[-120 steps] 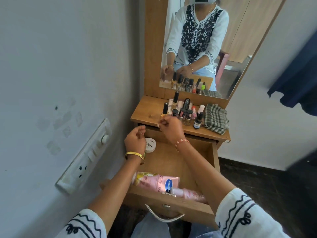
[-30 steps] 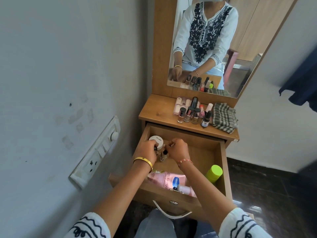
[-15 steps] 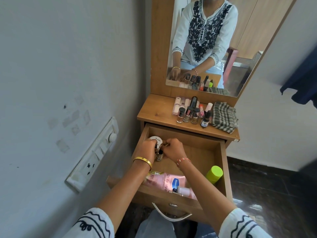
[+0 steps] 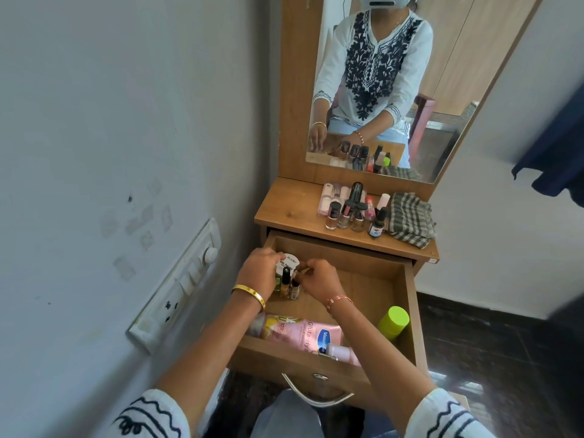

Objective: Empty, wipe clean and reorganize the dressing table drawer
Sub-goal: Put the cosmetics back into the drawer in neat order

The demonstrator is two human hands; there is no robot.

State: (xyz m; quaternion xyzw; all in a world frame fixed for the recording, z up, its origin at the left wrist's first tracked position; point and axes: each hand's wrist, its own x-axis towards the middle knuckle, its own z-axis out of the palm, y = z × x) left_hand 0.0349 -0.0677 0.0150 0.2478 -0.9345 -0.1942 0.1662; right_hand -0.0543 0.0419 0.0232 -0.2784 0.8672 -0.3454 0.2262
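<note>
Inside the open drawer [image 4: 407, 298], both hands' grips meet at its back-left corner: the left hand [image 4: 257, 275] curls around a white jar [image 4: 289, 263], the right hand [image 4: 319, 279] pinches small nail polish bottles [image 4: 289, 284], best set upright and snug together.

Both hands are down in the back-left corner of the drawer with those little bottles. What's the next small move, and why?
Probably let go of the small bottles beside the white jar and reach up to the tabletop for another nail polish. The two bottles already stand upright between the left hand and the right hand, while several more wait above the drawer.
</note>
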